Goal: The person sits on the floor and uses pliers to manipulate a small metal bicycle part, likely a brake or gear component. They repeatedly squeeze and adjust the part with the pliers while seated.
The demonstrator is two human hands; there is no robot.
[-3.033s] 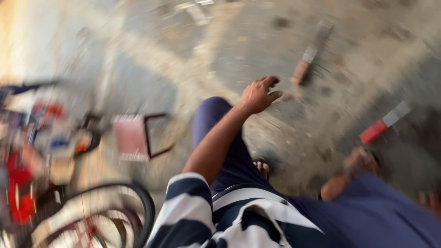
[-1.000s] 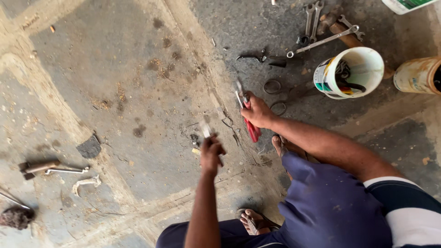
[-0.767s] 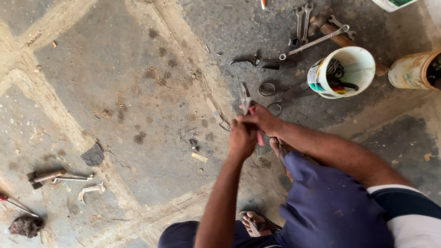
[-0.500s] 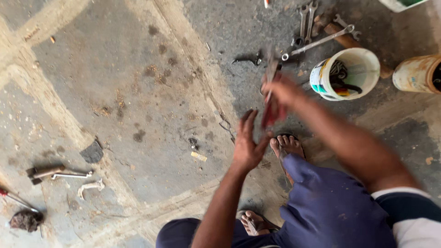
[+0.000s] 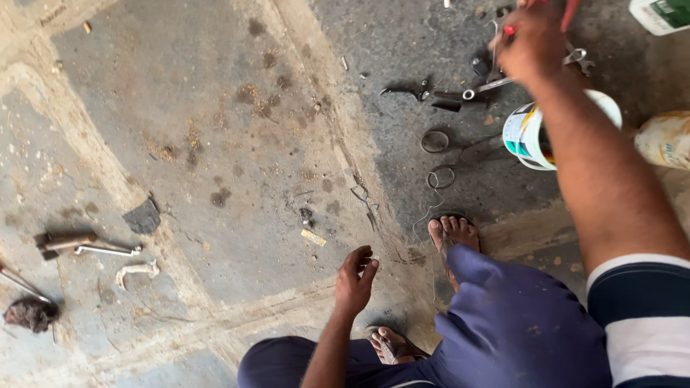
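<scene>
My right hand (image 5: 533, 37) is raised at the top right, above the white bucket (image 5: 525, 135), and is closed around a red-handled tool (image 5: 571, 10). Only bits of the red handle show between the fingers, and the tool's head is hidden. My left hand (image 5: 356, 279) hangs low over the concrete floor, just in front of my knee, with loosely curled fingers and nothing in it. A small yellowish scrap (image 5: 313, 237) lies on the floor just beyond it. My sandalled foot (image 5: 451, 233) is to its right.
Spanners (image 5: 483, 86), dark pliers (image 5: 406, 91) and two metal rings (image 5: 435, 141) lie near the bucket. A yellowish can (image 5: 665, 140) and a white and green container (image 5: 661, 14) stand at the right. At the far left lie a hammer-like tool (image 5: 66, 241), a wrench (image 5: 108, 250) and a dark rag (image 5: 29, 314).
My right hand has lifted the red-handled tool off the floor and carried it up and right, past the bucket. My left hand has dropped back toward my knee.
</scene>
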